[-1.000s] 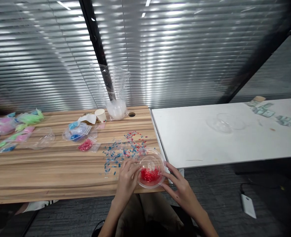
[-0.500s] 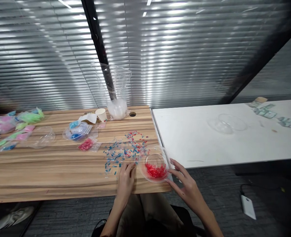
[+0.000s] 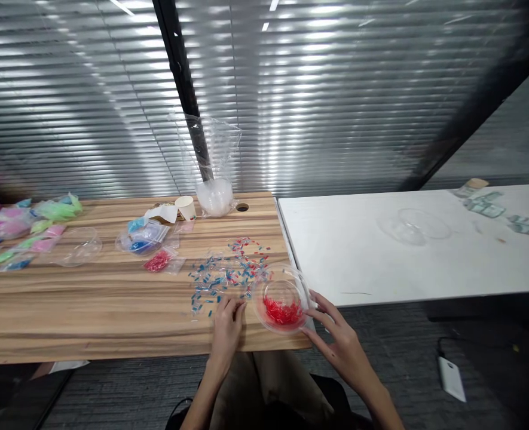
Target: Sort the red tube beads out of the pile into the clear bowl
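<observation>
A clear plastic bowl [image 3: 260, 316] stands at the front right corner of the wooden table, with red bead tubes [image 3: 283, 312] heaped in its bottom. My right hand [image 3: 340, 340] grips its right rim, thumb low and fingers above. To the left of the bowl, my left hand [image 3: 227, 327] rests on the tabletop with its fingers curled together in a pinch. Whatever lies between those fingertips is too small to make out. Just beyond them, loose blue, red and clear tube pieces [image 3: 222, 278] are scattered over the wood.
Farther left lie a bag of red beads [image 3: 157, 261], a bowl with blue packets [image 3: 141, 246], another clear bowl [image 3: 79, 248] and several coloured bags [image 3: 11, 224]. At the back stand a paper cup [image 3: 186, 208] and a bag of white material [image 3: 216, 197]. A white table [image 3: 336, 239] adjoins at right.
Both hands and the bowl stay almost where they were; the left fingers shift slightly. Under the table at lower left, a shoe has gone out of sight.
</observation>
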The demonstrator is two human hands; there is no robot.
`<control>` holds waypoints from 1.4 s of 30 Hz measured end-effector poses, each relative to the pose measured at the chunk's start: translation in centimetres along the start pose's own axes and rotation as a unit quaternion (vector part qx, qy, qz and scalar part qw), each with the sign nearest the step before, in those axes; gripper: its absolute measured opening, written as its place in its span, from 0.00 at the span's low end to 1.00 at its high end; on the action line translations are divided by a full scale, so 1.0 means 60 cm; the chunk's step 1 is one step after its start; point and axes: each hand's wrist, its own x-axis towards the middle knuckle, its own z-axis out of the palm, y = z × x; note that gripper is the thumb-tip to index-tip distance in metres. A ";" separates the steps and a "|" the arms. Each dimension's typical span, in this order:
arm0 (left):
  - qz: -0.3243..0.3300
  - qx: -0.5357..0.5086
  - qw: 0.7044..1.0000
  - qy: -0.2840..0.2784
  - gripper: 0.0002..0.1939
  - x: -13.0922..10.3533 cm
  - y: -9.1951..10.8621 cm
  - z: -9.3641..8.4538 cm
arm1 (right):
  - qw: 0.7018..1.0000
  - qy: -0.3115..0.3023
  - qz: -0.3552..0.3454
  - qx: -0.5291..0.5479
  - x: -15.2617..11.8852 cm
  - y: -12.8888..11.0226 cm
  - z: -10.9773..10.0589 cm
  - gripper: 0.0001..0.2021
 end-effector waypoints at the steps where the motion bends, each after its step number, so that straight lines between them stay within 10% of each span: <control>1: -0.003 0.000 1.000 -0.001 0.10 0.000 0.000 0.000 | 1.000 0.000 0.000 0.000 0.000 -0.001 0.001 0.14; 11: 0.000 -0.010 0.999 -0.049 0.09 0.003 -0.002 -0.004 | 1.000 -0.002 -0.012 -0.002 0.000 0.002 0.001 0.14; 17: 0.002 -0.056 0.997 0.051 0.07 -0.007 0.027 -0.036 | 1.000 -0.012 -0.026 0.002 0.002 0.000 0.006 0.15; 27: 0.171 -0.038 0.985 0.009 0.05 0.007 0.093 -0.074 | 0.998 -0.049 -0.039 0.031 0.011 -0.026 0.017 0.13; 34: 0.098 0.035 0.991 0.079 0.07 0.050 0.009 -0.075 | 0.998 -0.051 -0.031 0.024 -0.001 -0.015 0.012 0.14; 42: 0.105 0.155 0.981 -0.058 0.14 0.095 -0.059 -0.055 | 0.998 -0.042 -0.029 0.026 0.001 -0.015 0.012 0.14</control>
